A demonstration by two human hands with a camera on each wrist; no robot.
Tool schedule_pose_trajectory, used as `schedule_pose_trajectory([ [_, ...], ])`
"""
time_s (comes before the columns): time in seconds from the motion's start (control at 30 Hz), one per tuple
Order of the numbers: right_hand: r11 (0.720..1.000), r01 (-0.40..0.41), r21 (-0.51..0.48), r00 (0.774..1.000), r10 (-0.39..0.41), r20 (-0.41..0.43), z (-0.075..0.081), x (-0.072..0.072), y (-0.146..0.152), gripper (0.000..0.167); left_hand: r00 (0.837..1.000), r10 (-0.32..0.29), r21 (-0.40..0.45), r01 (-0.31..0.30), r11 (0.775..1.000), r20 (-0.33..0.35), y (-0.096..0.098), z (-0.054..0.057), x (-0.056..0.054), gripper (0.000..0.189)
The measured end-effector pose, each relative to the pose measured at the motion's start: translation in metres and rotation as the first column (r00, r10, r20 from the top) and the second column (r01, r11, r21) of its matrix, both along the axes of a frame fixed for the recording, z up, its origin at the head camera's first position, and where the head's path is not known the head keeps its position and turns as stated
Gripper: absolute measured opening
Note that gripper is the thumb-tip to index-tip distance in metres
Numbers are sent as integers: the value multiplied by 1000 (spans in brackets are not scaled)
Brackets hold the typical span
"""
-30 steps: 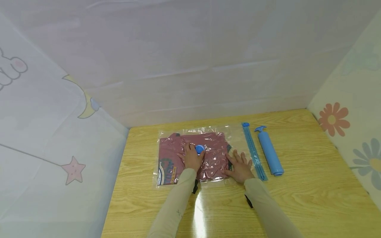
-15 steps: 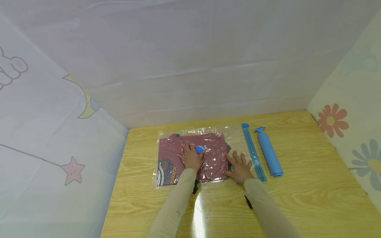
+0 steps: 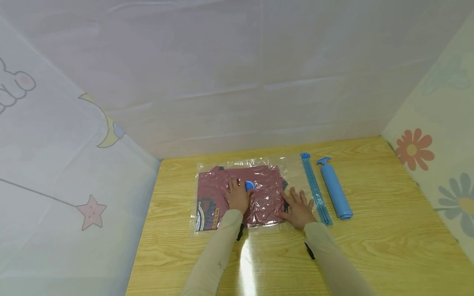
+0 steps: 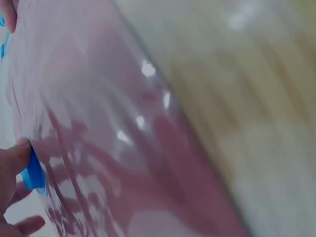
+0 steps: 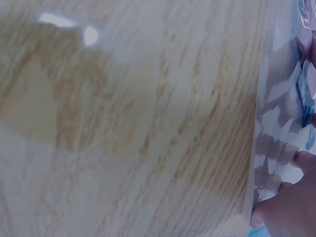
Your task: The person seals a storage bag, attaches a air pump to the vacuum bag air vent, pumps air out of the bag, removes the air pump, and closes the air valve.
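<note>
In the head view, a clear vacuum storage bag (image 3: 294, 169) lies flat on the table with a folded maroon garment (image 3: 255, 172) inside. My left hand (image 3: 238, 199) rests on the bag over the garment, fingers forward, beside the round blue valve cap (image 3: 249, 185). In the left wrist view, my thumb touches the edge of the blue cap (image 4: 33, 173), with other fingertips beyond it. My right hand (image 3: 299, 210) lies with fingers spread on the bag at the garment's right edge. The right wrist view shows part of that right hand (image 5: 291, 207) over the clear plastic.
Along the bag's right end runs a blue zip seal (image 3: 315, 191) with a small blue slider (image 3: 305, 155) at its far end. A blue hand pump (image 3: 336, 191) with a T-shaped handle lies right of it. Cloth walls surround the wooden table (image 3: 377, 181) at the back and sides.
My left hand has shifted slightly, its fingers drawn closer together and its thumb lower beside the cap. The right hand, bag and pump keep their places.
</note>
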State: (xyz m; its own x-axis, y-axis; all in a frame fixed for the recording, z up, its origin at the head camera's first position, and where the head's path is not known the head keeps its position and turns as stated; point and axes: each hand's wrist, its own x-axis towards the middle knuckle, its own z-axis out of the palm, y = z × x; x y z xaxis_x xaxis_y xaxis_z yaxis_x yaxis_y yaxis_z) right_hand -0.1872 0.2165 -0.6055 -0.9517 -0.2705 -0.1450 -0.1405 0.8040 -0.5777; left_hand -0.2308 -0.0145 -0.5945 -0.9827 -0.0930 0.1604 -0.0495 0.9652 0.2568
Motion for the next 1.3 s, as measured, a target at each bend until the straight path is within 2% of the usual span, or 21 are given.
schedule_pose_trajectory([
  [0.07,1000,-1,-5,1000,1,-3,-1,0,0,85,999,-33,-41,33,999,1,-2,-1,-1,48],
  [0.23,1000,-1,-2,1000,1,-8,-3,-1,1,86,992,-126,-83,128,988,21,-11,-2,-5,49],
  [0.4,1000,-2,-10,1000,2,-11,-5,-1,1,87,974,-222,-204,228,952,50,-21,0,-9,43],
  [0.53,1000,-5,-13,1000,5,-11,-7,-2,1,87,961,-272,-275,274,922,47,-25,4,-11,40],
  [0.7,1000,-1,-5,1000,1,-13,-8,-2,2,87,952,-296,-329,306,894,82,-23,9,-13,40],
  [0.87,1000,2,-2,1000,-2,-7,-9,-2,2,87,941,-314,-350,337,874,124,-23,7,-13,41],
  [0.97,1000,3,-9,1000,-3,-2,-11,-2,2,88,933,-337,-360,359,861,125,-25,5,-13,40],
  [1.13,1000,0,-12,1000,0,0,-13,-2,2,89,922,-365,-353,386,852,125,-25,6,-13,40],
  [1.3,1000,2,-19,1000,-3,-16,-13,-2,3,89,920,-370,-345,392,853,132,-25,8,-13,42],
])
